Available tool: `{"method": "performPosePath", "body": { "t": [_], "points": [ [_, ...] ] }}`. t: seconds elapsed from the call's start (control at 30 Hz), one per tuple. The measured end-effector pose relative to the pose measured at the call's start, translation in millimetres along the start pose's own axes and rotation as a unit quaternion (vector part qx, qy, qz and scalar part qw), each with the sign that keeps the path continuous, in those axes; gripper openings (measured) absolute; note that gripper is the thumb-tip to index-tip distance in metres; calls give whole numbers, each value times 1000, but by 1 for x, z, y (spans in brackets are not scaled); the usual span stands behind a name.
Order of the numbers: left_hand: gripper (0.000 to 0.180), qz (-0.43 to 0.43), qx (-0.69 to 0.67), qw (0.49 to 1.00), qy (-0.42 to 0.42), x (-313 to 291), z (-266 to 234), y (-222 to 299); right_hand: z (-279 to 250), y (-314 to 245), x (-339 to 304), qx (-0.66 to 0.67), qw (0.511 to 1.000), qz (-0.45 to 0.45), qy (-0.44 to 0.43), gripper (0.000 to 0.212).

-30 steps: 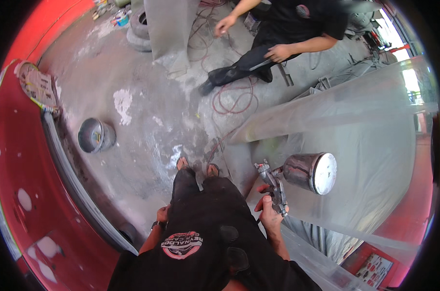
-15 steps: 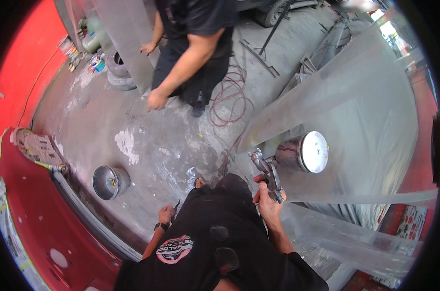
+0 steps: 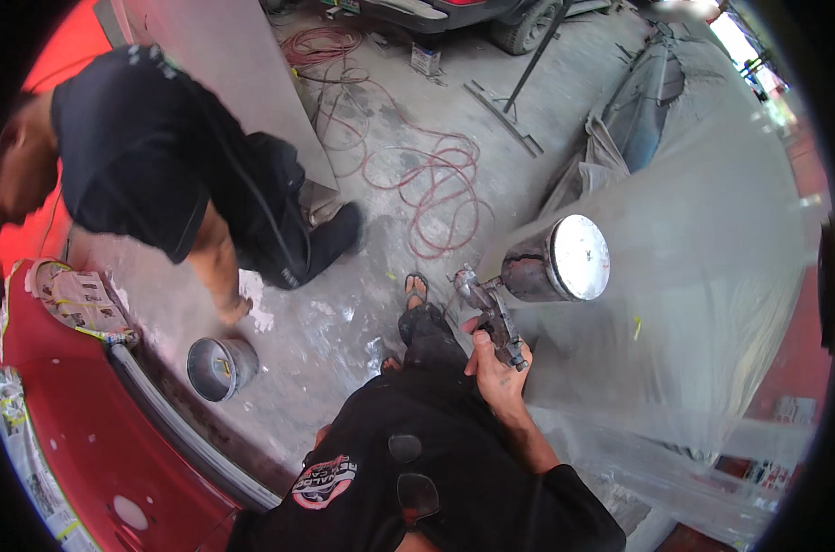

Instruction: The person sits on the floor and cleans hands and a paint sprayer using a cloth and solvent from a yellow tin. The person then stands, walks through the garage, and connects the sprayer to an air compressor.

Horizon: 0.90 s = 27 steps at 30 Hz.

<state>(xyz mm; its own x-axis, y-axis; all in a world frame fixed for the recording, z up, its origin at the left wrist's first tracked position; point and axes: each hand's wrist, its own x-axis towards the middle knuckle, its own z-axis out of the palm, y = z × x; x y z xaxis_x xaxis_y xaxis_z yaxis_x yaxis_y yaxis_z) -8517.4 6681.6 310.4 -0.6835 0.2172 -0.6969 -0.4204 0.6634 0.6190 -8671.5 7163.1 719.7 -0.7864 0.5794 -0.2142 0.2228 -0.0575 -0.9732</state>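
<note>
My right hand is wrapped round the handle of a metal spray gun, held out in front of my right side. A paint cup with a shiny silver top and dark streaks on its side is joined to the gun and leans to the right. Of my left hand only a sliver of skin shows beside my black shirt. Its fingers are hidden, so I cannot see what they hold.
A bending co-worker in black reaches toward a grey bucket on the floor. At left stands a red car panel with masked edges. Red hose lies coiled ahead; clear plastic sheeting hangs at right. A car stands at the back.
The co-worker has moved left and bent down near the bucket. My left hand has slipped mostly out of sight behind my shirt. The spray gun has shifted slightly left and up, still held.
</note>
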Motion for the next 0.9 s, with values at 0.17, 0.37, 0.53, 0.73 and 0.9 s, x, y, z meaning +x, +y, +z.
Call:
{"method": "performPosePath", "body": {
  "t": [0.17,0.37,0.53,0.73,0.9],
  "points": [
    [51,-50,-28,998,35,52,-6,69,5,-3,78,25,998,-36,-39,18],
    [55,-36,-88,994,54,137,-45,182,46,-38,193,19,998,-40,-49,17],
    [58,-17,-248,967,55,199,-65,252,53,-45,257,10,998,-13,-58,15],
    [70,-87,-115,989,33,273,-120,434,35,-36,314,-20,999,-7,26,14],
    [74,-51,7,999,17,370,-133,452,42,-24,374,-67,992,-29,98,19]
  ]
}}
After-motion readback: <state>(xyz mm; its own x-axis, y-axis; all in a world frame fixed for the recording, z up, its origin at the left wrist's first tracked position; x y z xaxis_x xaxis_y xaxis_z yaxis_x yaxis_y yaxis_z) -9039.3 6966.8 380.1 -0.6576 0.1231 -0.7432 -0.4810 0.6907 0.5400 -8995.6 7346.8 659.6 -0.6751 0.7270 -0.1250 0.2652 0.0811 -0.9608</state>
